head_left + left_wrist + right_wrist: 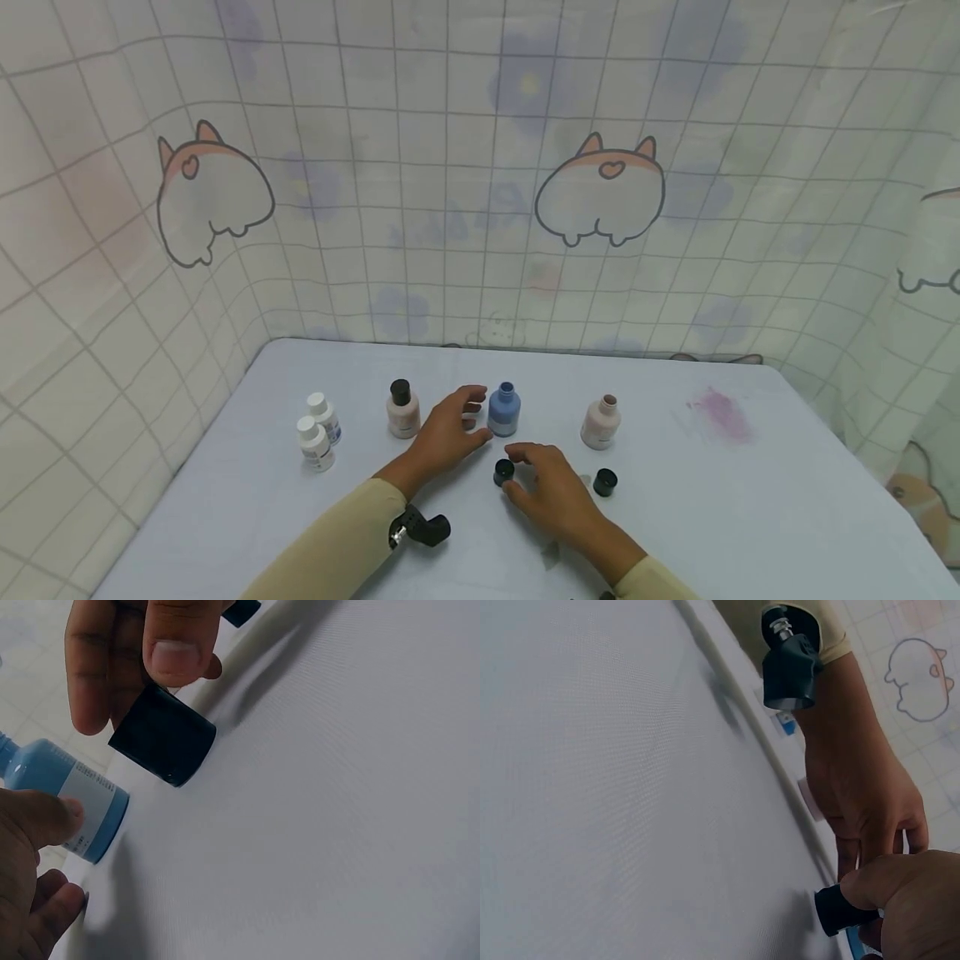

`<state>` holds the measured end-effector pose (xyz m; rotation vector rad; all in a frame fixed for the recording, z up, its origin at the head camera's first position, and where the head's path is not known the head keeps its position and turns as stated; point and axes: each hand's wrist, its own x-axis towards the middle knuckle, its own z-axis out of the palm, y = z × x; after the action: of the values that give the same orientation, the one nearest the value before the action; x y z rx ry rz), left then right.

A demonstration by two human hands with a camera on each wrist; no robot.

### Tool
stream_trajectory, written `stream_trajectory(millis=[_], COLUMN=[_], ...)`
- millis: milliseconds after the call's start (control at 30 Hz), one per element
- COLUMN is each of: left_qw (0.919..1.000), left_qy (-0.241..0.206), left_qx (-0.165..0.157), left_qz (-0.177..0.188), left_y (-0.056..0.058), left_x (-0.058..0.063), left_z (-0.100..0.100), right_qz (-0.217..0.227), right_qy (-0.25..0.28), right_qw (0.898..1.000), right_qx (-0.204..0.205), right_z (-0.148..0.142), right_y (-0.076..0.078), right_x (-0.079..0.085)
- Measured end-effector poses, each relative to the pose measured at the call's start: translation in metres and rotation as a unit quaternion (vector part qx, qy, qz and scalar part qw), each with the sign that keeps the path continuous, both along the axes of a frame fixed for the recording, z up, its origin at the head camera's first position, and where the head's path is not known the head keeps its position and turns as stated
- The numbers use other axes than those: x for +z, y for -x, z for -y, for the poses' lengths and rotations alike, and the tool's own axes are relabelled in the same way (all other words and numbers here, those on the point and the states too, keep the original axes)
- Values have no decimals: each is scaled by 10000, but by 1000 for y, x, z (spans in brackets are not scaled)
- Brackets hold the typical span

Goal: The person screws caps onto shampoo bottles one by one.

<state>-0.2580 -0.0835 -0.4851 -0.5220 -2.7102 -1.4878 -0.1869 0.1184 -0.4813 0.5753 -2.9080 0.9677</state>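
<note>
An uncapped blue bottle stands upright in the middle of the table. To its left is my left hand, its fingers spread loosely; the thumb overlaps the label in the left wrist view. My right hand is bent around a small black cap in front of the bottle. Its thumb lies at the cap's side and the index finger beyond it, with the cap between. A second black cap rests to the right of this hand, in front of an uncapped pale pink bottle.
Left of my left hand stands a pale pink bottle with its black cap on. Two small white bottles are close together farther left. A pink stain marks the white table at right. Checked curtains hang behind.
</note>
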Motion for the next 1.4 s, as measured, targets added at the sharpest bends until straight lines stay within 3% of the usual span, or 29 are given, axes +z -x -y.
stream_trajectory(millis=[433,633,867,1400], left_qw=[9998,9996,9999,9998], left_qy=[-104,-177,-32,127], left_qx=[-65,-113,-97,35], left_qz=[-136,-203,-32,-130], left_y=[9,10,11,9], left_x=[-4,-3,-3,-3], left_z=[-12,-16,-20,-15], right_qz=[41,11,8,-254], right_qy=[-138,-178,-149,71], right_qw=[9999,9998,9999,9996], right_qx=[-42,-23,-40,-77], right_z=[4,3,3,0], right_y=[8,9,9,2], right_x=[-6,-8,-7,0])
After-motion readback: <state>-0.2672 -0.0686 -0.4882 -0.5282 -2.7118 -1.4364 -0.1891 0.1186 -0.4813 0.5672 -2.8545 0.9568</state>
